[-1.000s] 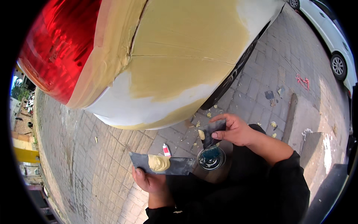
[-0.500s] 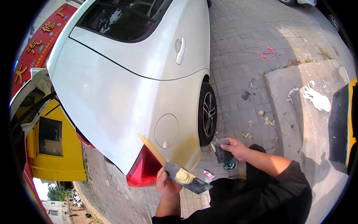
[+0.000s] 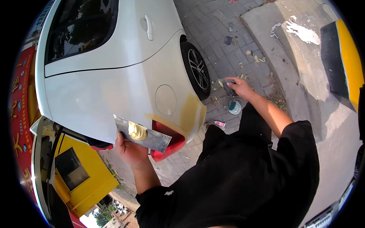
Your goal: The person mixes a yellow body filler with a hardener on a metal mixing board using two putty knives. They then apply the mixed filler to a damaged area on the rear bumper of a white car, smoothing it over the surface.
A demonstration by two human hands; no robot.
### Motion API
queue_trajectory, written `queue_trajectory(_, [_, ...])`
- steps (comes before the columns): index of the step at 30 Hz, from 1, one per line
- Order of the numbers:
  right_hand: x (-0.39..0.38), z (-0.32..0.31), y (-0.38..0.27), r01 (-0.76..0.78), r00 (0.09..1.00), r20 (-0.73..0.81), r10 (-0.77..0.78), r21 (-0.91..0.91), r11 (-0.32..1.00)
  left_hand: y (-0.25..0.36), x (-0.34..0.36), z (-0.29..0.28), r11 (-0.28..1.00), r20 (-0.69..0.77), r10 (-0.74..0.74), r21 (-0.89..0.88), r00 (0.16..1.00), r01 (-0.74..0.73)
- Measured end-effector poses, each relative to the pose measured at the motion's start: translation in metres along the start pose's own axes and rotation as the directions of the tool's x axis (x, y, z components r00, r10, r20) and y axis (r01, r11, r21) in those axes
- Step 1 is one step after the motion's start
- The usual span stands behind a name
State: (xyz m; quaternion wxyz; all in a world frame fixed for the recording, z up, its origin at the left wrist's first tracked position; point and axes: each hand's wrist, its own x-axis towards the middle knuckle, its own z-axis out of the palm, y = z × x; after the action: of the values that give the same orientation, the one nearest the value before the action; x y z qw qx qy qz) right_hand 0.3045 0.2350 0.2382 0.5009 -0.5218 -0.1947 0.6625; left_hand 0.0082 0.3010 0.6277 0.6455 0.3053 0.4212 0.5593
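Your metal mixing board (image 3: 146, 135) is grey, carrying a pale yellow blob of filler (image 3: 137, 131). The car (image 3: 110, 72) is white with a tan-yellow filler patch (image 3: 189, 113) and a red tail light (image 3: 167, 146). Your sleeves (image 3: 243, 182) are black; the paving (image 3: 216, 30) is grey brick.

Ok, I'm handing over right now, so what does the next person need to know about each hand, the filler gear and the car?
Left hand: holds a flat metal mixing board carrying a blob of yellowish body filler, raised in front of the red tail light.
Right hand: grips a small spreader, out above the paving, near the open tin. A small tube lies on the bricks beside it.
Done: a yellowish filler patch covers the white car at its rear corner, behind the wheel.
Left: the blob on the board is not yet spread.
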Motion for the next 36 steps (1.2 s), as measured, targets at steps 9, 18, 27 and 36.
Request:
queue_trajectory(9, [-0.085,0.11,0.099,0.061,0.955,-0.296,0.003,0.206,0.977,0.039,0.023,-0.092,0.961,0.554,-0.251,0.041,0.794,0.275])
queue_trajectory(18, [-0.103,0.187,0.152,0.027,0.903,-0.43,-0.009,0.035,0.999,-0.006,0.022,-0.132,0.895,0.653,-0.379,0.079,0.655,0.439])
queue_trajectory(27, [-0.022,0.19,0.257,0.28,0.864,-0.416,-0.285,-0.074,0.957,-0.036,0.012,-0.13,0.974,0.674,-0.227,0.16,0.703,0.161])
queue_trajectory(36, [0.012,0.184,0.258,0.368,0.82,-0.422,-0.387,-0.129,0.921,-0.038,-0.004,-0.131,0.991,0.577,-0.061,0.132,0.814,-0.019])
